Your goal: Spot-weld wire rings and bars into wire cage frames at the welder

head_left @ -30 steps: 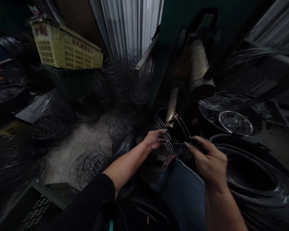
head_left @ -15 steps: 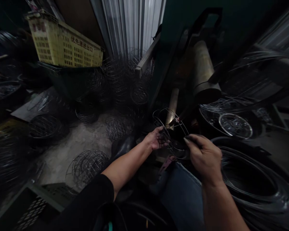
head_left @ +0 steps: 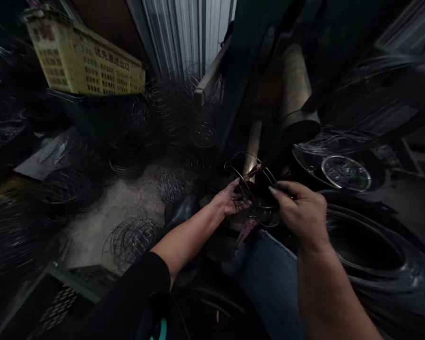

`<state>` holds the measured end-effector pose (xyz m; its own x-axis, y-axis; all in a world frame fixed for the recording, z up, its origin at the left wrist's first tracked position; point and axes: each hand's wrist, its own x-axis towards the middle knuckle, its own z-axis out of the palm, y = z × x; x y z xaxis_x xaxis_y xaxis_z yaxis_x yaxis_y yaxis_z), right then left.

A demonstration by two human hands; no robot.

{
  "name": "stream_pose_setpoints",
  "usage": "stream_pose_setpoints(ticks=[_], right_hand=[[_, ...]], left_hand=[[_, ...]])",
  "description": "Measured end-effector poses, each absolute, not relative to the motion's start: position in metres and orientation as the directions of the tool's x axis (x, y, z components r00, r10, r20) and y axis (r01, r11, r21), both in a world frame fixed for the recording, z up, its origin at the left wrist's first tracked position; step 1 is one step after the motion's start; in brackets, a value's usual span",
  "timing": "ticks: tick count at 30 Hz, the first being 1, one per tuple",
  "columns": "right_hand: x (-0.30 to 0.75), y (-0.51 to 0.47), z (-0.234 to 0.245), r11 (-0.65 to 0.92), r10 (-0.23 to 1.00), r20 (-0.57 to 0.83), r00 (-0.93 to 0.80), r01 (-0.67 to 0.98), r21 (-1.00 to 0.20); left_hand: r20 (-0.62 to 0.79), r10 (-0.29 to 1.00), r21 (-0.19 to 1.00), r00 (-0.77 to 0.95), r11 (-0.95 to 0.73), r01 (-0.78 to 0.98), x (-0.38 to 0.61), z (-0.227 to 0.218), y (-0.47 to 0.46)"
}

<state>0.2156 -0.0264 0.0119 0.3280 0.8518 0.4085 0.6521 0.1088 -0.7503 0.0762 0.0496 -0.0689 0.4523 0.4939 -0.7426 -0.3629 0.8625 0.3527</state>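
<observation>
A round wire frame, made of thin metal rings, is held between my two hands by the machine. My left hand has its thumb and fingers around the near left side of the frame, palm turned up. On the right side, my right hand pinches the rings between thumb and fingers. The far side of the frame lies at the tip of a brass-coloured rod, with a small reddish spot there. Above it sits a thick metal cylinder. Dark surroundings hide parts of the wires.
Wire baskets lie on the floor at left. A yellow crate rests on a dark bin behind them. On the right are a tub with a shiny metal ring and a large wire coil. A green crate stands at lower left.
The view has shifted a little, so the surroundings sit slightly higher and further left. Both hands keep their hold on the wire frame, which stays at the rod's tip.
</observation>
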Motion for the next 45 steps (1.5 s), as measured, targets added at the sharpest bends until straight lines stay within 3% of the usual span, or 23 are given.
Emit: stream_pose_setpoints(ticks=[4, 6, 8, 10, 13, 14, 16, 19, 25, 35, 40, 45], right_hand=[[0.224, -0.049, 0.004, 0.067, 0.845, 0.343, 0.412, 0.554, -0.830], [0.230, -0.069, -0.007, 0.027, 0.806, 0.343, 0.482, 0.549, -0.836], [0.234, -0.086, -0.021, 0.003, 0.789, 0.351, 0.504, 0.569, -0.822], [0.235, -0.097, -0.034, 0.005, 0.797, 0.375, 0.473, 0.616, -0.788], [0.231, -0.099, -0.045, 0.004, 0.771, 0.470, 0.429, 0.735, -0.678], [0.228, -0.097, -0.047, -0.007, 0.747, 0.508, 0.429, 0.769, -0.639], [0.221, -0.094, -0.047, -0.037, 0.711, 0.557, 0.430, 0.813, -0.581], [0.216, -0.095, -0.046, -0.045, 0.732, 0.545, 0.409, 0.827, -0.561], [0.226, -0.098, -0.047, 0.015, 0.793, 0.445, 0.416, 0.717, -0.697], [0.221, -0.095, -0.052, 0.068, 0.740, 0.562, 0.369, 0.791, -0.608], [0.227, -0.095, -0.055, 0.058, 0.746, 0.447, 0.494, 0.621, -0.782], [0.225, -0.091, -0.044, 0.089, 0.846, 0.294, 0.446, 0.425, -0.901]], left_hand=[[-0.707, 0.545, 0.473, 0.450, 0.838, -0.270, 0.073, -0.073, 0.042], [-0.652, 0.679, 0.679, 0.336, 0.721, -0.140, 0.067, -0.075, 0.037], [-0.474, 0.859, 0.877, 0.194, 0.480, 0.017, 0.059, -0.078, 0.030], [-0.155, 0.983, 0.974, 0.096, 0.135, 0.184, 0.051, -0.082, 0.024], [0.307, 0.929, 0.841, 0.205, -0.366, 0.400, 0.046, -0.090, 0.018], [0.388, 0.877, 0.759, 0.285, -0.479, 0.441, 0.047, -0.092, 0.018], [0.407, 0.819, 0.678, 0.405, -0.568, 0.467, 0.050, -0.095, 0.020], [0.344, 0.823, 0.679, 0.452, -0.551, 0.485, 0.056, -0.096, 0.024], [0.312, 0.849, 0.728, 0.426, -0.502, 0.467, 0.058, -0.095, 0.026], [0.334, 0.838, 0.762, 0.430, -0.509, 0.400, 0.056, -0.092, 0.026], [0.266, 0.873, 0.850, 0.408, -0.412, 0.328, 0.053, -0.084, 0.026], [0.205, 0.923, 0.937, 0.326, -0.281, 0.206, 0.051, -0.072, 0.022]])
